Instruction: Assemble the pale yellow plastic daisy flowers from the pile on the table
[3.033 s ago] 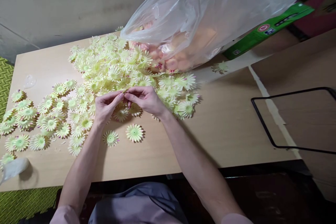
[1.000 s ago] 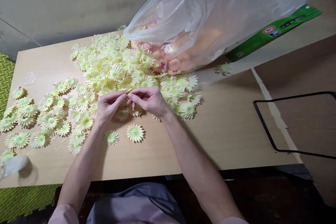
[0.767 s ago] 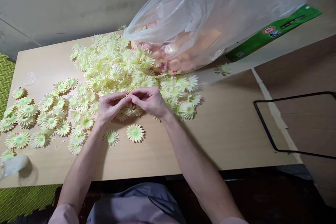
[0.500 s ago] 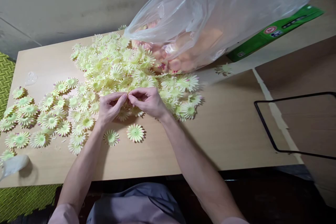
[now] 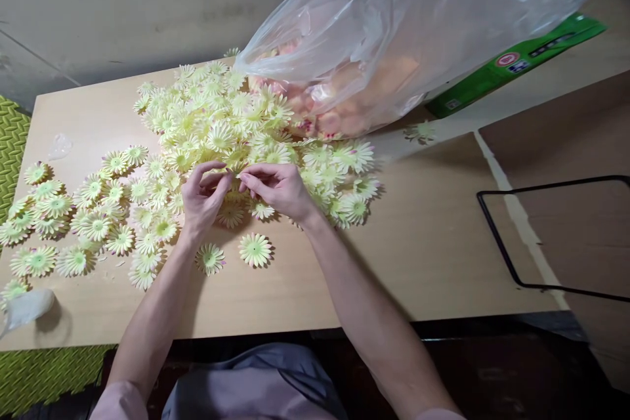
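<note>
Both hands meet over the front of a heap of pale yellow-green artificial flower heads (image 5: 219, 134). My left hand (image 5: 203, 200) has its thumb and fingers bent and a little apart, with nothing plainly held. Right beside it, my right hand (image 5: 283, 190) is pinched at thumb and forefinger. A small pale bit shows at those fingertips, too small to name. Two single flower heads lie flat on the table in front of the hands: one (image 5: 255, 250) between the forearms, the other (image 5: 210, 258) by the left wrist. Their petals have faint pink tips.
A clear plastic bag (image 5: 394, 20) of pink-orange pieces stands behind the heap, with a green packet (image 5: 516, 65) to its right. More flower heads (image 5: 96, 226) spread left across the wooden table (image 5: 433, 243). A whitish object (image 5: 29, 308) sits front left; a black metal frame (image 5: 497, 236) is at right.
My fingertips, which were touching, have come slightly apart. The left forefinger has lifted and its thumb has drawn back leftward. The right hand has barely moved.
</note>
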`<action>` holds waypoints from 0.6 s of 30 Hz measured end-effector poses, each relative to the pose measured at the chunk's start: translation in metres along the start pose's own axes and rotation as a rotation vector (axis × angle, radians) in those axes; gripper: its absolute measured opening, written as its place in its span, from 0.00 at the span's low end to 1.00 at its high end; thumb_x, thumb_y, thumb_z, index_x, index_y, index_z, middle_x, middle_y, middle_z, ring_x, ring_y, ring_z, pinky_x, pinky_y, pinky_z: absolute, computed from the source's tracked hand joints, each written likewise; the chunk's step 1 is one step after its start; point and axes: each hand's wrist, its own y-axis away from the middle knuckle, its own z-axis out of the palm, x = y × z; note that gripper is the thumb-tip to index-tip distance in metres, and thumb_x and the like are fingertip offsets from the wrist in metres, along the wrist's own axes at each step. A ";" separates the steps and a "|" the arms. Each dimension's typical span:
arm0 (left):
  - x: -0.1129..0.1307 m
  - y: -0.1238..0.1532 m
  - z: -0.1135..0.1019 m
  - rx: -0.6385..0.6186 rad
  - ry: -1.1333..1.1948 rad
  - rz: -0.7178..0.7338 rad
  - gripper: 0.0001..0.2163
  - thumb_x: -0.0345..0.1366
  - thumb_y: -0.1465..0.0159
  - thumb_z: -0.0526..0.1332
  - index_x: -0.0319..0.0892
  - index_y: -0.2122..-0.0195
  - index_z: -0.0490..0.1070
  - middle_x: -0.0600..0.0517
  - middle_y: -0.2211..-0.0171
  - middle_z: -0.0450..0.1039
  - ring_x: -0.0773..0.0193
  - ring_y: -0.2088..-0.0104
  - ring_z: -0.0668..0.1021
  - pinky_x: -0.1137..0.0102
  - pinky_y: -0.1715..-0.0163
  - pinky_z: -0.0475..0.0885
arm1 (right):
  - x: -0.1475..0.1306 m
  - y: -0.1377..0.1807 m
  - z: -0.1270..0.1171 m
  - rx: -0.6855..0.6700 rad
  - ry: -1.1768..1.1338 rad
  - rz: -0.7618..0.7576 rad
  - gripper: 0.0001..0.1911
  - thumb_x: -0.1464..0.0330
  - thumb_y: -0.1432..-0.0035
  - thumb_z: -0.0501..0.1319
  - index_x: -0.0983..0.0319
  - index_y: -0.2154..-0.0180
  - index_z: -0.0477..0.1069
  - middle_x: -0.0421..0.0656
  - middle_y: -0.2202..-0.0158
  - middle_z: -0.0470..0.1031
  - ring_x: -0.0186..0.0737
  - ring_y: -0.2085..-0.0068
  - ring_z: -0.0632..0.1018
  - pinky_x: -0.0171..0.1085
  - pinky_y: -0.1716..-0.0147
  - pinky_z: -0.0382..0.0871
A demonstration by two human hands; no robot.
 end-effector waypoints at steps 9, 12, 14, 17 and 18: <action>-0.003 0.001 -0.002 -0.020 -0.019 0.017 0.10 0.37 0.40 0.67 0.43 0.58 0.75 0.49 0.65 0.82 0.62 0.64 0.84 0.69 0.65 0.81 | -0.001 0.001 -0.004 -0.041 -0.031 0.032 0.09 0.64 0.41 0.64 0.62 0.62 0.80 0.43 0.70 0.81 0.32 0.72 0.77 0.32 0.71 0.72; -0.003 0.001 -0.001 -0.029 -0.007 0.024 0.10 0.36 0.40 0.67 0.43 0.58 0.74 0.49 0.64 0.82 0.63 0.65 0.84 0.69 0.65 0.81 | -0.003 0.001 -0.004 -0.038 -0.033 0.028 0.09 0.64 0.42 0.65 0.62 0.63 0.81 0.42 0.70 0.81 0.32 0.71 0.77 0.32 0.70 0.72; -0.003 0.001 -0.002 -0.035 0.006 0.024 0.10 0.36 0.40 0.67 0.43 0.58 0.75 0.49 0.64 0.82 0.64 0.65 0.84 0.70 0.65 0.81 | -0.004 0.001 -0.004 -0.037 -0.034 0.027 0.09 0.64 0.42 0.66 0.62 0.64 0.81 0.42 0.70 0.81 0.32 0.71 0.77 0.32 0.70 0.72; -0.003 0.001 -0.002 -0.031 0.008 0.025 0.09 0.36 0.40 0.68 0.43 0.59 0.75 0.49 0.63 0.82 0.64 0.65 0.84 0.70 0.65 0.82 | -0.005 0.000 -0.004 -0.045 -0.030 0.042 0.10 0.62 0.42 0.66 0.62 0.64 0.81 0.43 0.70 0.81 0.32 0.72 0.76 0.32 0.71 0.71; -0.003 0.001 -0.002 -0.031 0.006 0.025 0.09 0.36 0.41 0.68 0.43 0.59 0.75 0.49 0.63 0.82 0.64 0.65 0.84 0.70 0.64 0.82 | -0.005 0.000 -0.004 -0.046 -0.026 0.047 0.11 0.62 0.42 0.66 0.62 0.64 0.81 0.43 0.70 0.81 0.32 0.72 0.76 0.32 0.71 0.71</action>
